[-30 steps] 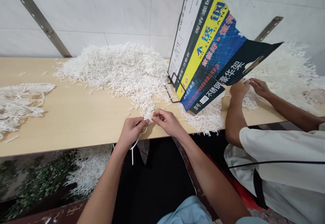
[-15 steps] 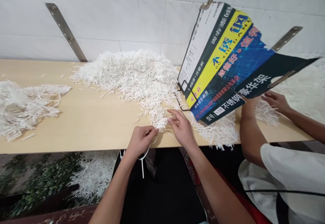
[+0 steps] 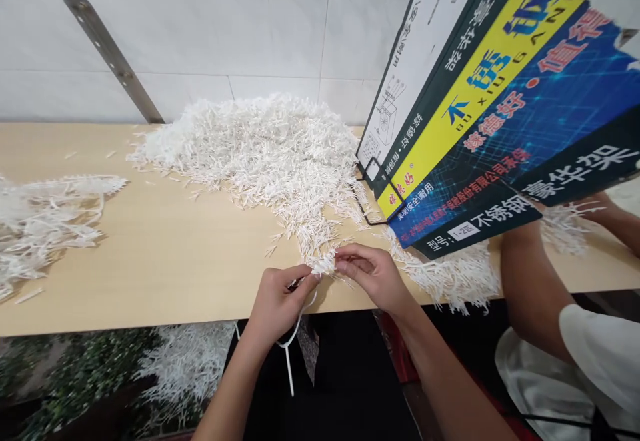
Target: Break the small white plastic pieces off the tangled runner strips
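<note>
My left hand (image 3: 286, 300) is closed in a pinch at the table's front edge, on the left end of a small bunch of thin white sticks (image 3: 324, 264). At the bunch's right end, the fingertips of my right hand (image 3: 374, 276) are pinched together on the sticks. A white cord (image 3: 290, 361) hangs in a loop below my left hand, its end dangling over my dark lap. Just behind both hands, a large heap of loose white sticks (image 3: 260, 144) spreads over the wooden table (image 3: 165, 254). How the cord meets the bunch is hidden by my fingers.
A printed cardboard sheet (image 3: 450, 114) stands in a black wire holder (image 3: 373, 220) on my right. Beyond it are a co-worker's arm (image 3: 530, 281) and more white strands (image 3: 455, 278). Stringy white clusters (image 3: 45, 228) lie at left; plants (image 3: 95, 368) are below.
My right hand has come down slightly, and its spread fingers have closed on the bunch beside my left hand. The view has shifted, with the cardboard looking larger.
</note>
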A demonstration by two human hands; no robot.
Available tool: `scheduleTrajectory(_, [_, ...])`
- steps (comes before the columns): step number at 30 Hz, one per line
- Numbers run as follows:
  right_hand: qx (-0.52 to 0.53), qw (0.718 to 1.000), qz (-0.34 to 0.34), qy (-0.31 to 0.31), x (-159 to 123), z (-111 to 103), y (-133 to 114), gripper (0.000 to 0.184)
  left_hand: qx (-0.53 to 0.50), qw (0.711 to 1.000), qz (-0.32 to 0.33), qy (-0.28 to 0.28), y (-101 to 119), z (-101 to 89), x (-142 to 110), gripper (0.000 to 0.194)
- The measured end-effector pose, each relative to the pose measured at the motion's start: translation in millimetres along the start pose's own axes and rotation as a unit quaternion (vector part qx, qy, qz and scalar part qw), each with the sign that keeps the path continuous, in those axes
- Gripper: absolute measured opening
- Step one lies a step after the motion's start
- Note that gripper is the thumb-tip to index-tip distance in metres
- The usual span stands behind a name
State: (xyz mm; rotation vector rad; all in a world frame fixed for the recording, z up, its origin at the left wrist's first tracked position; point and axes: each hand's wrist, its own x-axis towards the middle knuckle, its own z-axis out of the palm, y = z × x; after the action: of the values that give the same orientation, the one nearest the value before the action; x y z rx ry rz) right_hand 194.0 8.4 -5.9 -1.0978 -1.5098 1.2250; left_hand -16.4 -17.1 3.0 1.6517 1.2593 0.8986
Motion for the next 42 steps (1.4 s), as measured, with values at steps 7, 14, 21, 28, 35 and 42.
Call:
scheduleTrajectory(7, [0.088, 0.975, -0.066, 0.193, 5, -7, 13, 0.012, -0.021, 0.999, -0.019, 0.047, -6, -4.6, -3, 0.050])
scheduleTrajectory(14, [-0.163, 0.974, -0.061, 0.148, 2, 9, -1, 0.025, 0.089, 0.991, 0.053, 0.084, -5, 9.8, 2, 0.037])
scheduleTrajectory(21, [-0.086, 0.991, -0.006, 0.102, -2, 8, -1, 0.029, 0.117, 0.985, 0.061, 0.111, -12, 12.3, 0, 0.033])
scheduleTrajectory(28, [-0.137, 0.984, 0.000, 0.111, -3, 9, -3, 0.040, 0.175, 0.979, 0.084, 0.065, -10, 15.8, 1, 0.035])
scheduleTrajectory(35, [-0.044, 0.965, -0.011, 0.259, 4, 4, 14, 0.032, 0.083, 0.993, 0.030, 0.076, -6, 7.1, -2, 0.038])
scheduleTrajectory(42, [-0.147, 0.975, -0.033, 0.163, 0, 13, -2, 0.030, 0.127, 0.985, 0.069, 0.096, -10, 12.6, 0, 0.035])
